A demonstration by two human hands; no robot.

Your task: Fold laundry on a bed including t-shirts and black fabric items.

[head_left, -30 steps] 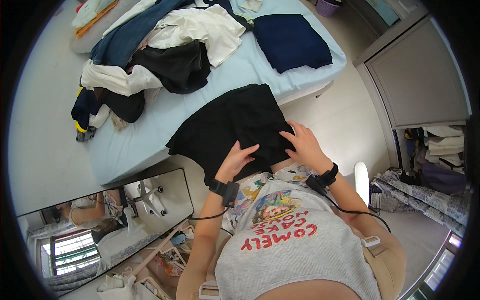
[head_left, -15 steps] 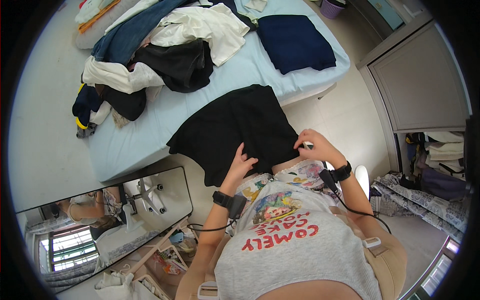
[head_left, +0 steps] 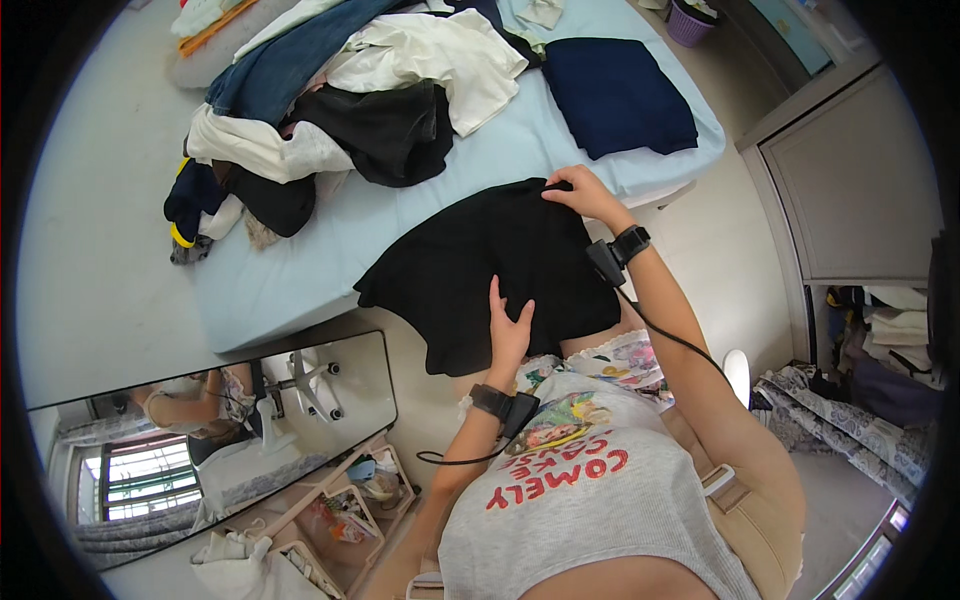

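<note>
The black garment (head_left: 455, 255), spread from the lap (head_left: 622, 358) to the light-blue bed (head_left: 290, 275), could skew if the right hand (head_left: 588, 197), pinching its far corner, tugs while the left hand (head_left: 509, 335), fingers apart, presses too lightly

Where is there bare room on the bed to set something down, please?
The light-blue sheet is bare between the clothes pile, the black garment and its near edge; a smaller patch lies between the pile, the folded navy cloth and the black garment, though the right hand borders it. The pile crowds the far left.
</note>
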